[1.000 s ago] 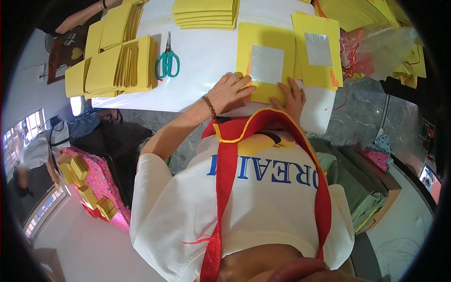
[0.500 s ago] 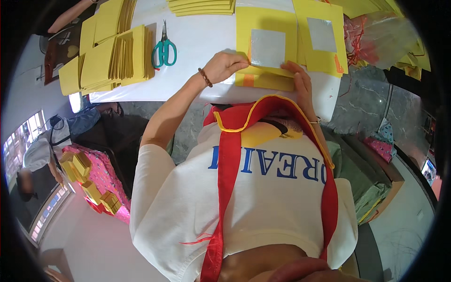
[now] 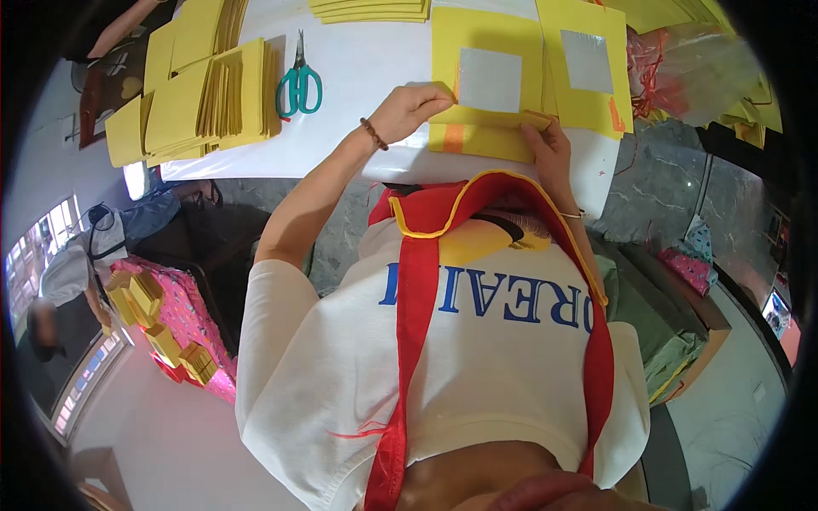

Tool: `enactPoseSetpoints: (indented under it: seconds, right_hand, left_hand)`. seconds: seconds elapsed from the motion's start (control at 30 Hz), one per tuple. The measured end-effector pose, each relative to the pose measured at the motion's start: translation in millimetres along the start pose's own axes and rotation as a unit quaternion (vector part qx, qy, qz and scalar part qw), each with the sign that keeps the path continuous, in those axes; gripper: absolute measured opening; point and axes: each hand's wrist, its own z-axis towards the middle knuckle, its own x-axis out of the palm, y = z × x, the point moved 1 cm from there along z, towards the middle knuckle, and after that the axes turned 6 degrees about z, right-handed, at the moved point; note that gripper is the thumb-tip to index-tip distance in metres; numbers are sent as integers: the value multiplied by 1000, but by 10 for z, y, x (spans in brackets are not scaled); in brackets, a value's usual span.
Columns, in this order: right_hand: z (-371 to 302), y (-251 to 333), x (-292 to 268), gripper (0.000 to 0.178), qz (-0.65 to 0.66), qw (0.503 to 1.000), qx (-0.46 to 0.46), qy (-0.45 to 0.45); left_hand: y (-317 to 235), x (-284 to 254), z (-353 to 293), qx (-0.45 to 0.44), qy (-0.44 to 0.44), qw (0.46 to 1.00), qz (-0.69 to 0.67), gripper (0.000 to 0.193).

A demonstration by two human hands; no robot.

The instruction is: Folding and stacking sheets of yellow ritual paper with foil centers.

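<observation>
- Far left on the white-covered table [image 3: 371, 60]: bundles of folded yellow paper [image 3: 179, 111], packed side by side.
- Next over, teal-handled metal scissors [image 3: 298, 89] lying there, blades pointing away from the person.
- Then the left hand [image 3: 415, 111], brown bead bracelet [image 3: 373, 134] on the wrist, grip pinching the left end of a fold.
- That fold's in a yellow paper sheet [image 3: 487, 121] with a silvery square [image 3: 490, 79], flat near the table's front edge.
- Right hand [image 3: 550, 143]: grip pinching the fold's right end, thumb nearest the person.
- Just beside it, another yellow sheet with a silvery patch [image 3: 588, 106].
- Far right, a clear plastic bag [image 3: 694, 72].
</observation>
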Motion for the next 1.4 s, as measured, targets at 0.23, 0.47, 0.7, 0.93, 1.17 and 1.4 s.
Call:
enactPoseSetpoints:
  seconds: [0.23, 0.47, 0.7, 0.93, 1.17, 1.4]
  right_hand:
    - [24, -49, -38, 27, 46, 999, 0, -15]
    - [-114, 301, -38, 44, -394, 868, -304, 11]
    - [-198, -92, -207, 35, -293, 949, -85, 83]
    - [11, 112, 127, 36, -180, 977, -78, -86]
    - [135, 127, 106, 40, -297, 950, -57, -84]
    - [187, 71, 101, 44, -383, 915, -71, -102]
  left_hand:
    - [147, 72, 7, 219, -135, 865, 430, 39]
    - [-66, 6, -218, 259, -152, 852, 429, 44]
    - [2, 157, -411, 179, -104, 956, 206, 25]
    - [18, 154, -88, -66, -159, 979, 113, 21]
    - [44, 147, 64, -152, -149, 974, 71, 25]
    - [-23, 112, 108, -148, -188, 971, 23, 34]
